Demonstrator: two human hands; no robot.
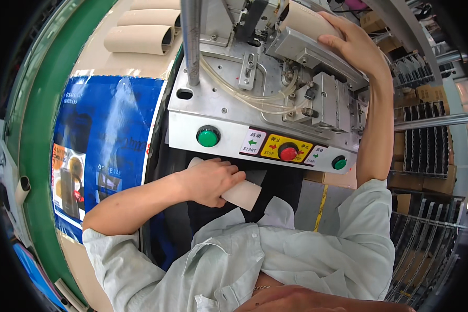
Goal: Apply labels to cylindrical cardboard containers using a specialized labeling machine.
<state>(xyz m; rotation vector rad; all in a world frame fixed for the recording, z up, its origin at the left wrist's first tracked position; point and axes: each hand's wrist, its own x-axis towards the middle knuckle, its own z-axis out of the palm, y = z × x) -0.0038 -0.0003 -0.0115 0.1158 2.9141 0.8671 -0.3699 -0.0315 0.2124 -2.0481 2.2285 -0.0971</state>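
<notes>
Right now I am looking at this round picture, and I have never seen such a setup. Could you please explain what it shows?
There is no robot: a person works bare-handed. A wide fisheye camera worn on the head looks down, so straight edges bend near the rim. Ahead stands a metal machine with two green buttons and a red button on its front. The left hand holds a tan tube below them. The right hand grips another tube at the back of the machine. On the left, more tubes lie on a tan surface, beyond a blue printed sheet.
</notes>
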